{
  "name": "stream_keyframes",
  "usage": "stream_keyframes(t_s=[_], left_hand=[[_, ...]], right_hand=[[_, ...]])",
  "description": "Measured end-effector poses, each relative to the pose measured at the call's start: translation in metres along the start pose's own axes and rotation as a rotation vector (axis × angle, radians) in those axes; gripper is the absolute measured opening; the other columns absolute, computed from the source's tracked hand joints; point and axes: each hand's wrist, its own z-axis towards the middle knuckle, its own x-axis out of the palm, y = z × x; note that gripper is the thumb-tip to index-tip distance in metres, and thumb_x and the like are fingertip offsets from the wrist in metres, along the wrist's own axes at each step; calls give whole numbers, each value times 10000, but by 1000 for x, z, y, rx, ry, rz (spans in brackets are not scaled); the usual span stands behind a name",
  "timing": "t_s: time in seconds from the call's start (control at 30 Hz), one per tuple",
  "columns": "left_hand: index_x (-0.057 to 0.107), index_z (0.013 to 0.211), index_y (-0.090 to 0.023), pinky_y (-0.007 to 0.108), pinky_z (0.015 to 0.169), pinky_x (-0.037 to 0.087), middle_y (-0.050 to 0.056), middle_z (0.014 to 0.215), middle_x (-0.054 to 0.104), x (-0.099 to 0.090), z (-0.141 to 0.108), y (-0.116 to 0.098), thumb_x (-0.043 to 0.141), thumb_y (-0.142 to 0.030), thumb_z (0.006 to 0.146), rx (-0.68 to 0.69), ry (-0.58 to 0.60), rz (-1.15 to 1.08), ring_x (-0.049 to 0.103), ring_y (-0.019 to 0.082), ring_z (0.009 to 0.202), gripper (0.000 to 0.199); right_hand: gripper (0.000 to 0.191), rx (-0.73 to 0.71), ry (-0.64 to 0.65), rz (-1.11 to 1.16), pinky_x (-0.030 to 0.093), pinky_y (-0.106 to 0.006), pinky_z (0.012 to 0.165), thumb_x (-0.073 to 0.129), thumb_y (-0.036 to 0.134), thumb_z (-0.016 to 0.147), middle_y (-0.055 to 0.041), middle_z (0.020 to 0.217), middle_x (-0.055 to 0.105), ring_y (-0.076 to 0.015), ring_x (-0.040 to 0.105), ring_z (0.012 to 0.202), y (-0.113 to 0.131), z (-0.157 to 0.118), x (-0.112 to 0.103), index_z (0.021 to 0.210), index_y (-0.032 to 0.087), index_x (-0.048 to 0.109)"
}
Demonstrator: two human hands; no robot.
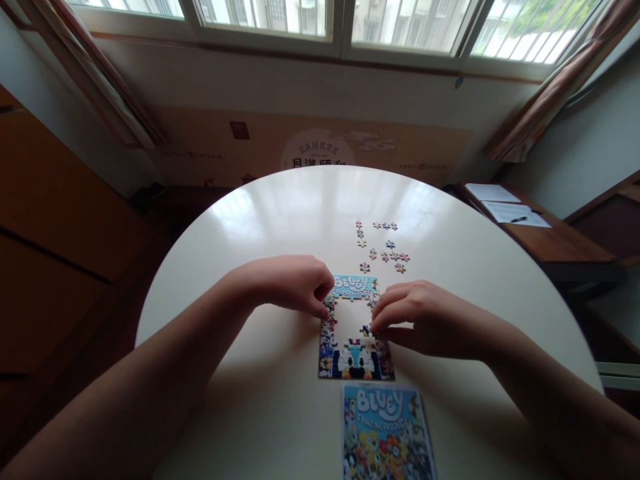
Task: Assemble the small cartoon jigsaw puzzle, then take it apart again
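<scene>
The part-built jigsaw lies flat near the middle of the white bench; taking it as the dial, with twelve pointing away from the person, the loose pieces are scattered beyond it toward one o'clock, and a matching picture sheet sits just apart at about half past five. It should handle as a light, stiff, thin board, firm within each piece but weak along the interlocked seams, so lifting it by one side would likely buckle it; better to steady the border flat at nine and three o'clock and take single pieces by opposite edges. The left hand, at ten o'clock, has its fingers loosely curled and parted, the thumb at the border. The right hand, at three o'clock, has its fingertips bunched at a small dark piece; whether they pinch it or merely press it, I cannot tell. In looks, the jigsaw has a pale blue band with white "BLUEY" lettering at twelve, crowded dark, multicoloured sides, a blue cartoon dog's head at six, and a ragged gap between, through which the bench shows.
</scene>
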Motion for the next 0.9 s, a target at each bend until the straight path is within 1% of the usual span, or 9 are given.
stream_keyframes(t_s=[0.13, 0.23, 0.33, 0.43, 0.5, 0.6, 0.77, 0.9], left_hand=[[575, 657, -194, 283, 528, 305, 3, 641, 596, -1, 0, 1, 675, -373, 767, -10, -71, -4, 458, 127, 543, 232], [555, 651, -191, 282, 519, 291, 3, 637, 578, -2, 0, 2, 656, -364, 785, -11, -144, 4, 442, 122, 538, 240], [535, 642, -189, 281, 515, 281, 5, 634, 563, -3, 0, 3, 641, -353, 801, -31, -204, 25, 433, 120, 541, 252], [501, 629, -192, 283, 516, 278, 0, 627, 548, -4, 2, 6, 637, -366, 811, -46, -257, 53, 429, 122, 548, 286], [473, 617, -193, 284, 517, 275, -5, 612, 527, -4, 3, 8, 632, -376, 816, -55, -279, 62, 417, 122, 543, 313], [440, 605, -193, 284, 521, 269, -7, 599, 504, -5, 5, 10, 629, -379, 813, -71, -294, 55, 396, 118, 535, 338], [449, 611, -195, 282, 519, 268, -3, 607, 506, -3, 7, 14, 626, -394, 811, -78, -306, 32, 396, 122, 537, 332], [465, 622, -195, 286, 523, 273, 2, 618, 525, -2, 9, 18, 623, -408, 814, -84, -315, 29, 405, 124, 544, 327]], right_hand=[[125, 10, -18, -9, 473, -207, 800, 620, 233, 920, 19, 980, 695, -70, 633, 862, -1, -3, -5, 966, 246, 735], [142, 54, -71, -39, 477, -210, 791, 604, 243, 933, 5, 982, 699, -77, 639, 853, -6, -10, -17, 966, 236, 742], [132, 178, -110, -98, 477, -212, 764, 630, 216, 898, 4, 941, 703, -89, 643, 829, -17, -19, -32, 941, 236, 753], [147, 308, -64, -104, 475, -206, 724, 639, 181, 853, 9, 891, 707, -92, 647, 782, -29, -24, -39, 909, 239, 761], [143, 347, -28, -85, 474, -202, 708, 628, 174, 839, 5, 864, 707, -95, 648, 767, -33, -24, -40, 867, 224, 759], [145, 348, -5, -45, 473, -198, 700, 612, 157, 822, -3, 838, 706, -100, 650, 770, -37, -22, -37, 823, 203, 749], [166, 364, -1, -21, 475, -201, 726, 606, 138, 822, -3, 861, 705, -101, 645, 793, -40, -21, -34, 843, 211, 753], [152, 356, 11, -35, 474, -208, 741, 611, 158, 836, -8, 882, 701, -97, 636, 794, -41, -21, -35, 853, 207, 754]])
